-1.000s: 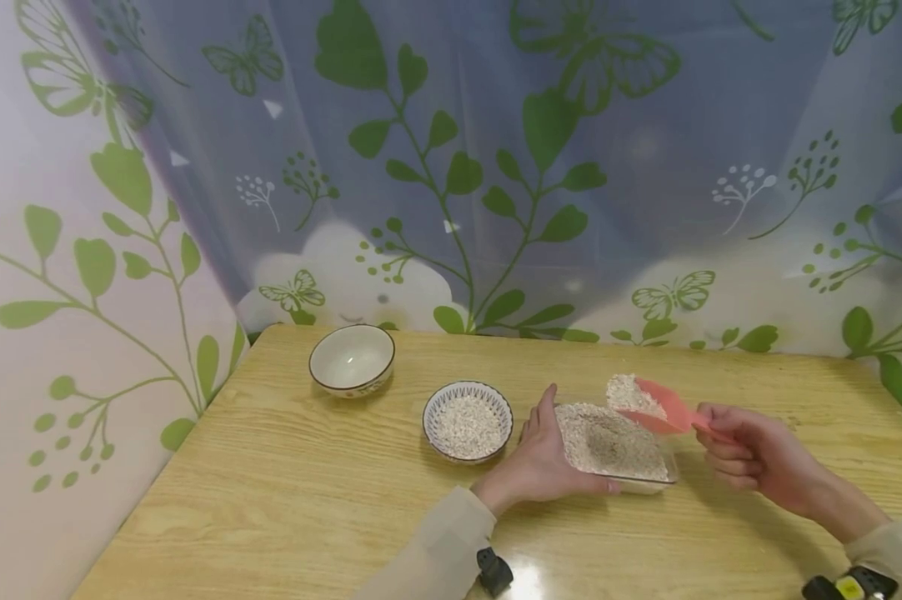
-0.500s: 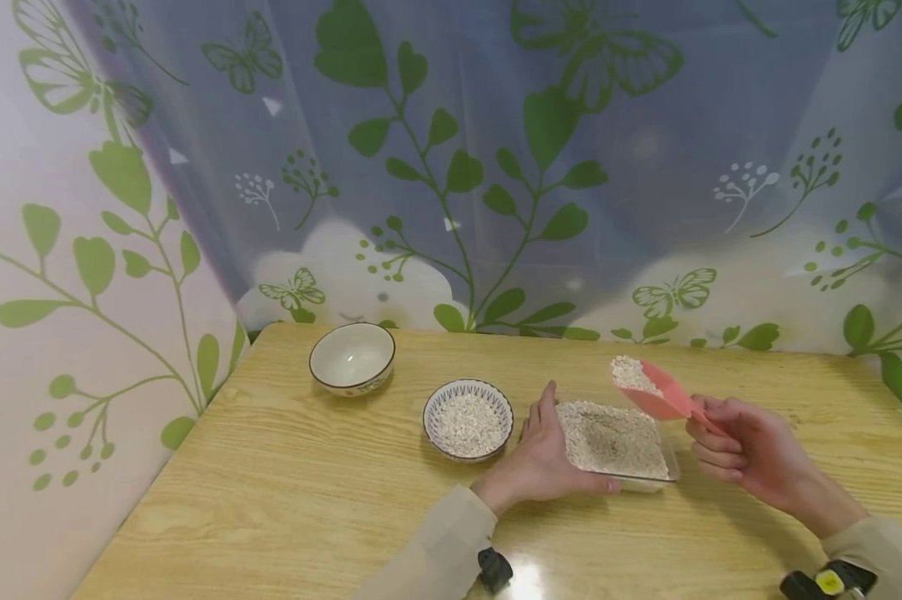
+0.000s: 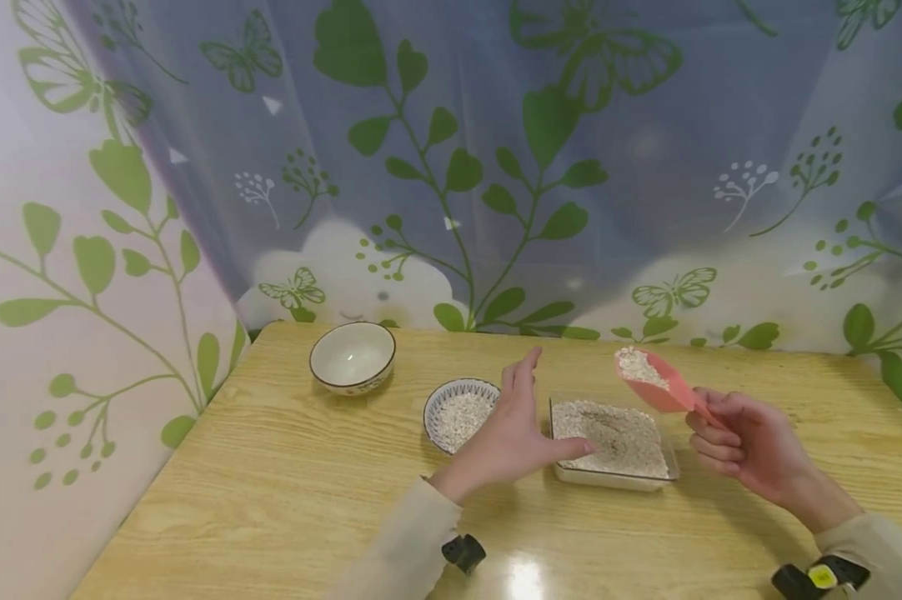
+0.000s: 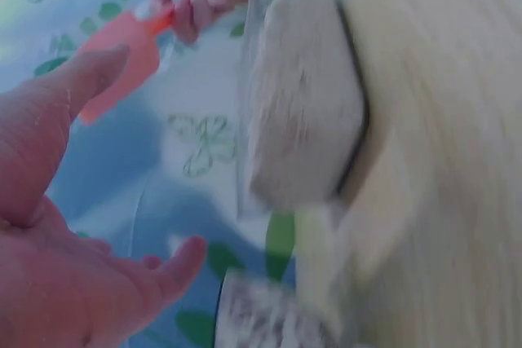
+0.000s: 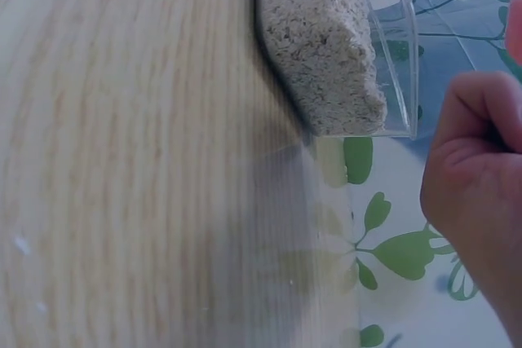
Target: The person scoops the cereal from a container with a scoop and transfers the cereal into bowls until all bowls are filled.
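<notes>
My right hand point(image 3: 754, 446) grips the handle of a pink scoop point(image 3: 664, 387), raised above the back right of the clear container. Pale oat flakes point(image 3: 638, 367) lie in the scoop. The rectangular container point(image 3: 608, 477) stands on the table, full of the same flakes, with a hollow in their middle. My left hand point(image 3: 507, 437) hovers between the container and a patterned bowl point(image 3: 430, 429) of flakes, thumb and fingers spread, holding nothing. It hides the bowl's right part. In the left wrist view the fingers point(image 4: 151, 279) are apart from the container point(image 4: 245, 103).
An off-white bowl point(image 3: 352, 358) with a dark rim and nothing in it stands at the back left of the wooden table point(image 3: 271, 483). A leaf-patterned cloth point(image 3: 451, 167) hangs directly behind the table's back edge.
My left hand has let go of the container and moved left, partly over the bowl of flakes. My right hand has lifted the loaded scoop away from the container.
</notes>
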A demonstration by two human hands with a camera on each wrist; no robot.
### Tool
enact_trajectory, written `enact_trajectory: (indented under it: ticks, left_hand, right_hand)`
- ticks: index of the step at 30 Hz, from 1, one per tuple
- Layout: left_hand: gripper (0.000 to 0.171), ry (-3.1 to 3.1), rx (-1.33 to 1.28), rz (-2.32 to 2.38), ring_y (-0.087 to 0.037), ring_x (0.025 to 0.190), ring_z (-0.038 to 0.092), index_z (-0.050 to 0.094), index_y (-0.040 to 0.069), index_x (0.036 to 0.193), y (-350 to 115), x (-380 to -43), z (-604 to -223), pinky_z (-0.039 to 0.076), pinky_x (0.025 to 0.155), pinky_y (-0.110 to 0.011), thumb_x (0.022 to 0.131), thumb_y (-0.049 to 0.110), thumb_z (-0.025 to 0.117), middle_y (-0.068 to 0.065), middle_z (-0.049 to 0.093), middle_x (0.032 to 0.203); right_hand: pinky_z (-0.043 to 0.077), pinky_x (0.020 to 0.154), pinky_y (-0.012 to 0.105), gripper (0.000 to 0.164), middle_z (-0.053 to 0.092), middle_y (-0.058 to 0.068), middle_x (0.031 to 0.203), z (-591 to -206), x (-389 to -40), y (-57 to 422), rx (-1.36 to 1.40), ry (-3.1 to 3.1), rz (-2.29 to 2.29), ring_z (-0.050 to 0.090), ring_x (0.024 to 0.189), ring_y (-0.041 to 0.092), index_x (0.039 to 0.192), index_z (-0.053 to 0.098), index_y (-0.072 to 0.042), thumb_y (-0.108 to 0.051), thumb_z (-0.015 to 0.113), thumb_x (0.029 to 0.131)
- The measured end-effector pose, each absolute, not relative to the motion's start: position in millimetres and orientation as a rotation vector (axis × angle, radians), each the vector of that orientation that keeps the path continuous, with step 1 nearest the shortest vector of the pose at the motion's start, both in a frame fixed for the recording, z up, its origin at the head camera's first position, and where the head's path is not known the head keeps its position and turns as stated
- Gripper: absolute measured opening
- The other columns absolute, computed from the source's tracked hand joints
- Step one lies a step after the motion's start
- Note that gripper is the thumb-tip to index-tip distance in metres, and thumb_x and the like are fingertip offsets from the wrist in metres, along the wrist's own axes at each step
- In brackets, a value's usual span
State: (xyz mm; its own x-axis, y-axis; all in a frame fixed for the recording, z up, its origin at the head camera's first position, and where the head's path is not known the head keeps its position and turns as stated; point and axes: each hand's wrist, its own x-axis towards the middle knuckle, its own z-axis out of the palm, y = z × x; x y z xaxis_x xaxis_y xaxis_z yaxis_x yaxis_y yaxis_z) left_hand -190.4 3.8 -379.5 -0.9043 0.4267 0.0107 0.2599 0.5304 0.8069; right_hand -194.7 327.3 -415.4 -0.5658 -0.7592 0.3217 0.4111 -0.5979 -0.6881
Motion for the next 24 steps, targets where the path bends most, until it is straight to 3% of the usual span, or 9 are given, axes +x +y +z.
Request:
enact_trajectory:
  ticks: [8,15,24]
  left_hand:
    - [0.118,2.662,0.650,1.333,-0.035,0.148,0.037,0.009,0.029,0.165,-48.7,-200.9,-380.4,0.039,0.116,-0.059,0.078,0.055,0.084,-0.009,0.024,0.166]
    - [0.117,2.764,0.568,1.239,-0.035,0.151,0.032,0.013,0.033,0.164,-88.1,-208.3,-389.7,0.036,0.118,-0.061,0.075,0.059,0.085,-0.006,0.025,0.165]
    - [0.119,2.760,0.535,1.212,-0.037,0.151,0.032,0.016,0.024,0.165,-114.5,-212.3,-399.1,0.034,0.119,-0.062,0.075,0.057,0.086,-0.010,0.025,0.166]
  right_hand:
    - [0.010,0.048,0.030,0.054,0.018,0.003,0.069,-409.6,-194.3,322.3,-0.796,0.803,-2.169,0.015,0.053,0.017,0.110,0.051,0.002,-0.005,-0.003,0.101]
    - [0.008,0.046,0.031,0.054,0.017,0.002,0.068,-405.6,-194.3,317.8,-0.796,0.948,-2.137,0.013,0.053,0.017,0.104,0.052,-0.002,-0.002,-0.002,0.100]
    - [0.006,0.045,0.032,0.049,0.017,0.002,0.066,-395.0,-197.2,309.8,-0.771,1.210,-2.097,0.011,0.050,0.018,0.099,0.051,-0.009,0.000,0.003,0.101]
